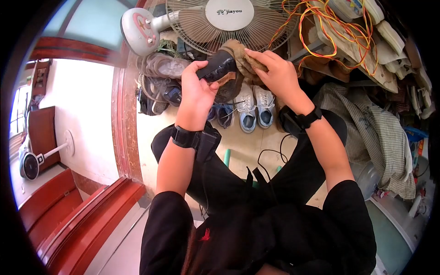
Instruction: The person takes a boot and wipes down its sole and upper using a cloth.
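My left hand [198, 89] grips one end of a dark shoe [219, 65], thumb on top and fingers at its lower edge. The shoe is held up, tilted, with a brown patch along its lower side. My right hand [275, 73] is closed on a crumpled tan-brown cloth [245, 59], which lies against the shoe's other end. Below the shoe, a pair of pale sneakers [247, 107] with white laces stands on the floor.
A large fan [229, 9] lies behind the shoe. More shoes [165, 68] are at the left. Red-yellow cable [337, 36] tangles over boards at the upper right. A striped cloth [366, 133] hangs at the right. A red door frame [124, 123] runs along the left.
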`<state>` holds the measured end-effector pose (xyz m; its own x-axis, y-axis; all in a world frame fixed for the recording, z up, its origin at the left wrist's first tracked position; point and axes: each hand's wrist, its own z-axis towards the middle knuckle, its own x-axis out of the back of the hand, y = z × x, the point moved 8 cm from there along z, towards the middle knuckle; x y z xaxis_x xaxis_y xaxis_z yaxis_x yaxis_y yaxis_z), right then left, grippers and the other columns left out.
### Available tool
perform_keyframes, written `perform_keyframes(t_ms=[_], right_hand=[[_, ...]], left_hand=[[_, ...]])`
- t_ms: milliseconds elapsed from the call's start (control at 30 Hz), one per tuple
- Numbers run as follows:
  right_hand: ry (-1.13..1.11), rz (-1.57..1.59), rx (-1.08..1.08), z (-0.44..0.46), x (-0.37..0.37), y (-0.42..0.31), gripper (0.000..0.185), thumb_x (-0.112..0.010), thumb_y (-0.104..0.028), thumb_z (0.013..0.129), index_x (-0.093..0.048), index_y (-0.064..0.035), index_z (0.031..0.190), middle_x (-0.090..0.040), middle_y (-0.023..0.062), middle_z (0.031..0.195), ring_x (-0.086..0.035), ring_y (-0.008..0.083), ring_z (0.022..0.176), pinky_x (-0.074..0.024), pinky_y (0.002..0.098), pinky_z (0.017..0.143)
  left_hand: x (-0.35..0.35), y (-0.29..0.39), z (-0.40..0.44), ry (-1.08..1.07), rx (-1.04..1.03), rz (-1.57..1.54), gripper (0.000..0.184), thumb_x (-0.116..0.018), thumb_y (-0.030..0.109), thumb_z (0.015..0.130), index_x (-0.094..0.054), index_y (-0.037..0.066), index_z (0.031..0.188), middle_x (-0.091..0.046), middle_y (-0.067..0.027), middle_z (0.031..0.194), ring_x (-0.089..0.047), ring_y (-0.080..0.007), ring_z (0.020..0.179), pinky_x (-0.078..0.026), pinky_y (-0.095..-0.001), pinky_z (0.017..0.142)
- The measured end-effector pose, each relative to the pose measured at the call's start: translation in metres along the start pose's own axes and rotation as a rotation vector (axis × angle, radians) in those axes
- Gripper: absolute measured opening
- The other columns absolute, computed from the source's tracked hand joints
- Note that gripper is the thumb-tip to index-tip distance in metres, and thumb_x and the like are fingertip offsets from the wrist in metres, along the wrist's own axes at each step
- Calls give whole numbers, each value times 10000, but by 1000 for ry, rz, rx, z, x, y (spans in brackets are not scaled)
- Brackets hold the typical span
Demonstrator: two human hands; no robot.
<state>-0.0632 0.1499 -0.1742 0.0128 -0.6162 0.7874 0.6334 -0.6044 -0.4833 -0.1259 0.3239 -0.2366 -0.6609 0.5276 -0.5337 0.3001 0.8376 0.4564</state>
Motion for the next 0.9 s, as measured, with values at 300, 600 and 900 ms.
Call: perform_keyframes(t_ms=[300, 600, 900], right_hand=[[-12, -39, 43, -5, -8, -10, 533, -687, -149, 762, -577, -250, 1274, -576, 36, 819, -615, 257, 650, -532, 349, 569], [-60, 135, -38, -14, -18, -13, 504, -668, -170, 788, -576, -206, 1282, -606, 77, 844, -615, 289, 730, -520, 380, 622], [-246, 133, -19, -29, -45, -16, 404, -664, -227, 785, -644, -196, 1188, -660, 97, 860, -643, 313, 726, -529, 408, 640]], left_hand=[[-3, 13, -6, -51, -72, 45, 111, -549, 158, 845, -530, 89, 929, -634, -46, 859, -569, -148, 653, -359, -241, 437], [1, 7, 2, -19, -29, 48, 99, -555, 161, 841, -517, 108, 915, -629, -40, 865, -526, -145, 623, -362, -248, 462], [2, 15, 12, -39, -50, 25, 109, -540, 181, 853, -512, 102, 924, -629, -46, 885, -524, -150, 648, -374, -258, 485]])
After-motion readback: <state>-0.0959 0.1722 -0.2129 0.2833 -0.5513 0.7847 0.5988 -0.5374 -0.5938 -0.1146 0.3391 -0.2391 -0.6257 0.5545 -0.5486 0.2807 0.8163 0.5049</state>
